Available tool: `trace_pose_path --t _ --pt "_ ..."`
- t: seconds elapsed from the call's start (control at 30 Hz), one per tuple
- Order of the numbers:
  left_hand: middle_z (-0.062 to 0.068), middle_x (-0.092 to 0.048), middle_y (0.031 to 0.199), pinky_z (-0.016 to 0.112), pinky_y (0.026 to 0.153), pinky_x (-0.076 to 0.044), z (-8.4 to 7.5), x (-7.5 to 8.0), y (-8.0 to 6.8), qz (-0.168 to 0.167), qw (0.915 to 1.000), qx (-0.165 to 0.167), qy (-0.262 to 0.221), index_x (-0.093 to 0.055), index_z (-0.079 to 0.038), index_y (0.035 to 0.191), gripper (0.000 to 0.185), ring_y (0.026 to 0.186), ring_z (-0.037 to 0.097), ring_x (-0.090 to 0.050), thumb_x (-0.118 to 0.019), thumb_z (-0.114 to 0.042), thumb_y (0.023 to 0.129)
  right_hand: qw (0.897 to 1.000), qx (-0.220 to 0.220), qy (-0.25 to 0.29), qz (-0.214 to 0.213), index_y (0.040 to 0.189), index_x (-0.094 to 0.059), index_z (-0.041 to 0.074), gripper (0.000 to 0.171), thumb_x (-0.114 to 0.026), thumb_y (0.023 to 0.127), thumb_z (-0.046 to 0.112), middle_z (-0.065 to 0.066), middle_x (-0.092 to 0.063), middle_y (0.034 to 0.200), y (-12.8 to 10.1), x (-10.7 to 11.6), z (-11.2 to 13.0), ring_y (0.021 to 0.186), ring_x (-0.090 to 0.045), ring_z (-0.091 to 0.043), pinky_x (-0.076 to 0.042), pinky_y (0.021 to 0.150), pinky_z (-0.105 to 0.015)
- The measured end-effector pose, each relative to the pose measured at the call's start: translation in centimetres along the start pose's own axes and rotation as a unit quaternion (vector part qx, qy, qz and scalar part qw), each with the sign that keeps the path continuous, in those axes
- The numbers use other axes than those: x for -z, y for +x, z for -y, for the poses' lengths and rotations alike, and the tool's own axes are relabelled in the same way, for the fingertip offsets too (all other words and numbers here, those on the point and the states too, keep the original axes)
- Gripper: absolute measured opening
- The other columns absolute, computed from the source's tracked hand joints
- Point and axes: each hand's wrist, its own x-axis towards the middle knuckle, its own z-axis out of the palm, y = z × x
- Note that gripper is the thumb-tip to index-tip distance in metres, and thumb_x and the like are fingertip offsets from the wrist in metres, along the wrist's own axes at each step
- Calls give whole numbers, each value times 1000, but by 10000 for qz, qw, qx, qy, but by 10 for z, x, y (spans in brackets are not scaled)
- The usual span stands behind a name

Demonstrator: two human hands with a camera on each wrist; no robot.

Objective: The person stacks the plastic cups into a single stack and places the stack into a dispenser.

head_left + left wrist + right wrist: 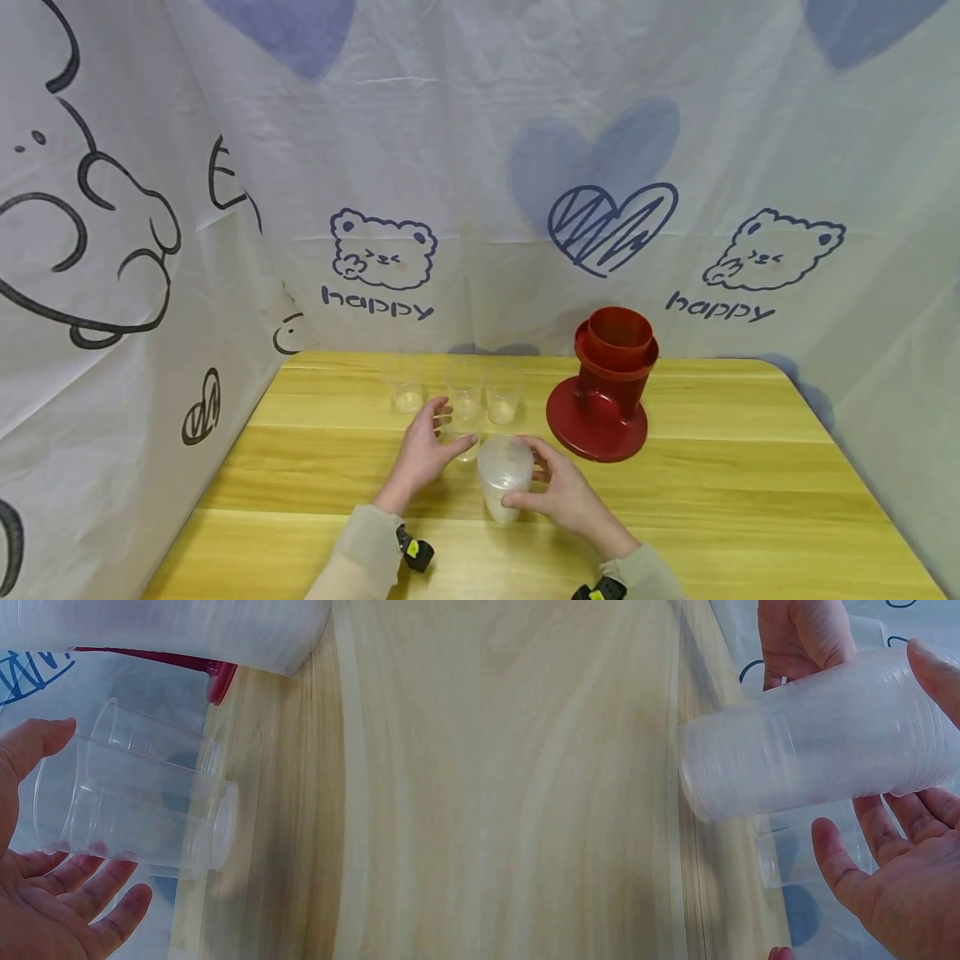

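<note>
A tall stack of nested clear plastic cups (504, 475) is in my right hand (562, 496), the thumb on one side and the fingers on the other near the rims. Its base is close over the table. To its left, my left hand (422, 454) is around a single clear plastic cup (150, 802) that stands upright. The left thumb lies at the cup's rim, and relaxed, spread fingers rest along the opposite side. Behind this cup stand three more clear cups, a left one (406, 392), a middle one (464, 383) and a right one (504, 400).
A red plastic stand (615, 383) with a hollow tube and round base is at the back right of the wooden table (735, 467). White cloth (480, 167) printed with hearts and bears hangs behind the table and along its left side.
</note>
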Motion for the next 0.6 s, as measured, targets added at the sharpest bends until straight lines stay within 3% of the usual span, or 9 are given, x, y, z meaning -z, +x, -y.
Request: trace_pose_path --t 0.3,0.6 --pt "21 -56 129 50 98 -48 4 2 -4 5 10000 7 -16 -45 2 138 76 115 36 -56 -85 -23 78 10000 38 -89 24 141 -46 6 79 -86 76 27 -15 -50 137 1 0 -3 116 -56 -32 -50 97 -47" --pt "12 -59 125 47 95 -50 -4 11 -14 -217 9996 -24 -181 -48 -3 139 74 112 31 -57 -85 -24 78 9999 137 -75 10 141 -46 5 79 -87 76 25 -15 -52 135 1 0 -4 115 -57 -31 -51 96 -46"
